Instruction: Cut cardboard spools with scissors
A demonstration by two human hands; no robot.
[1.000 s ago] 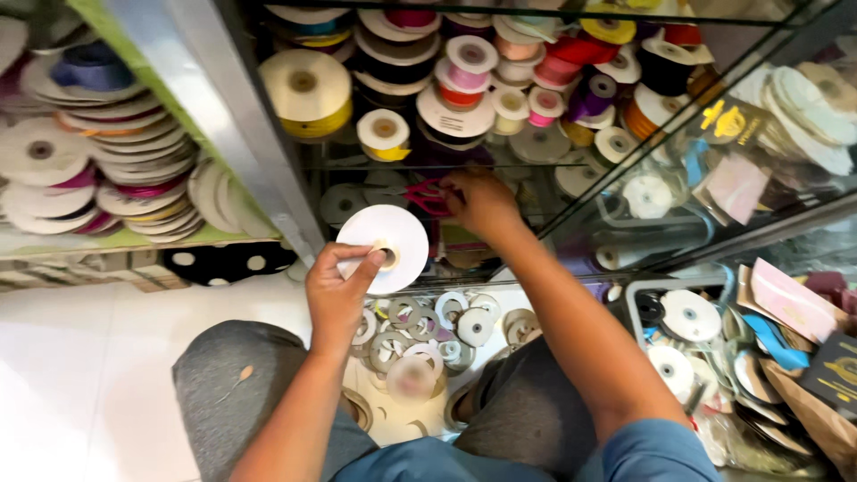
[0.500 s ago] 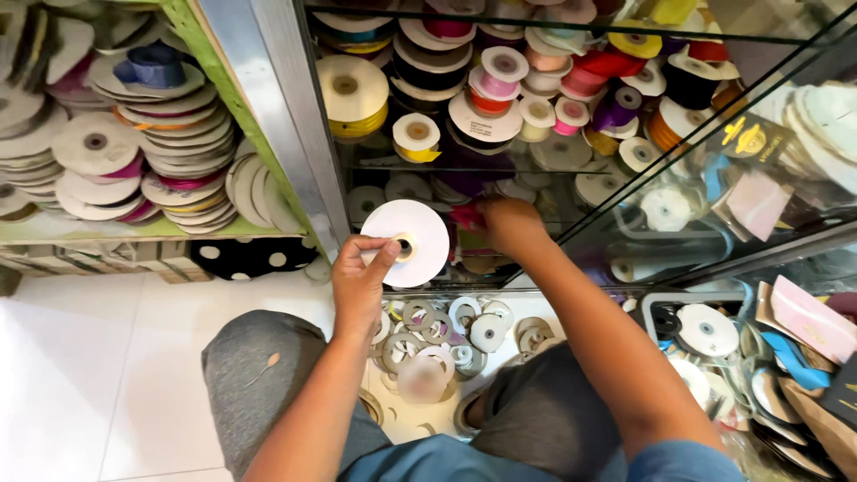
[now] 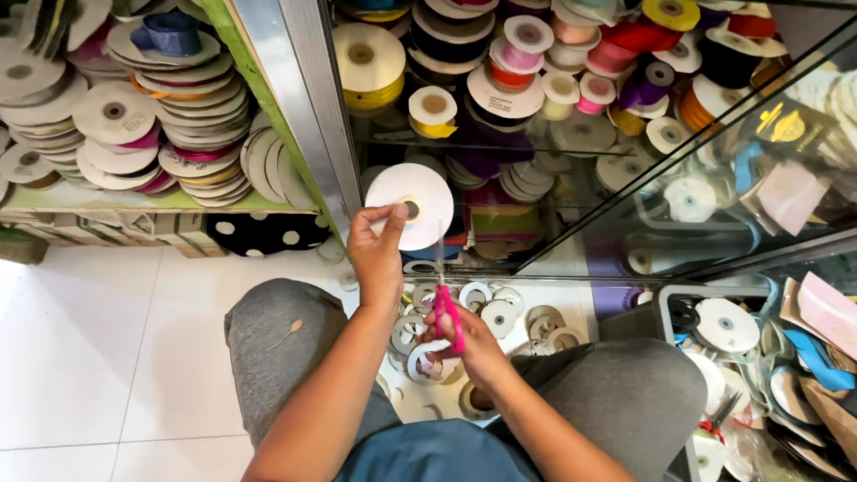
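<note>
My left hand [image 3: 376,253] holds up a white ribbon spool [image 3: 412,204] by its edge, in front of the glass cabinet. A thin strand of ribbon hangs from the spool down toward my right hand. Lower down, between my knees, my right hand [image 3: 465,341] grips pink-handled scissors [image 3: 446,308] with the blades pointing up at the strand. Both hands hover over a pile of empty spool rings [image 3: 486,312] on the floor.
A glass cabinet with a metal frame [image 3: 311,107] holds many ribbon spools [image 3: 527,54]. Stacks of flat spools [image 3: 134,125] fill the green shelf at left. A grey crate [image 3: 714,326] of ribbon sits at right. White floor tiles [image 3: 98,357] lie at left.
My right hand has come back from the cabinet shelf down to my lap and now holds pink scissors. The left hand keeps the white spool raised; the camera has shifted slightly.
</note>
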